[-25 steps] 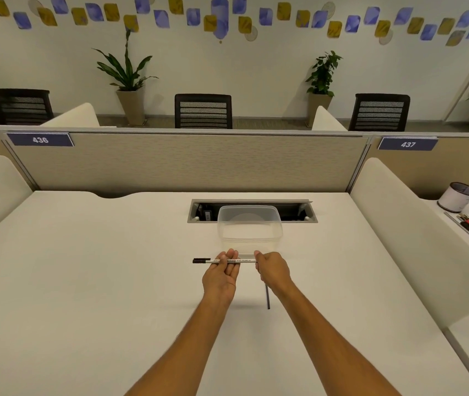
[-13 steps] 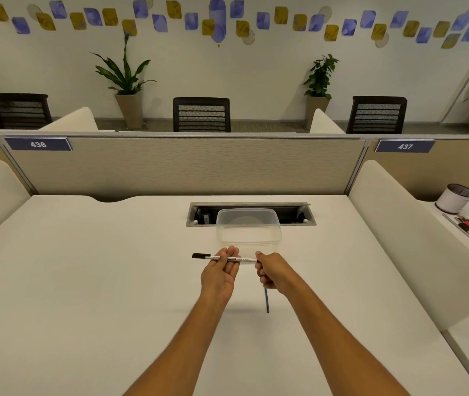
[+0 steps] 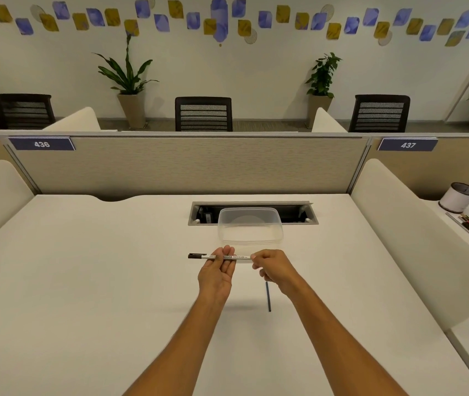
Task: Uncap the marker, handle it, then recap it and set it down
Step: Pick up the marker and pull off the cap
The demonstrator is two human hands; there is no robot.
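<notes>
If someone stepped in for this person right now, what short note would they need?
Left hand: fingers around the middle of the marker, held level above the desk.
Right hand: grip on the marker's right end.
The black cap at the left end looks still on.
A clear container sits just behind; a thin dark stick lies on the desk below the right hand.
Done: marker picked up.
Left: apparently uncap, handle, recap, set down.
</notes>
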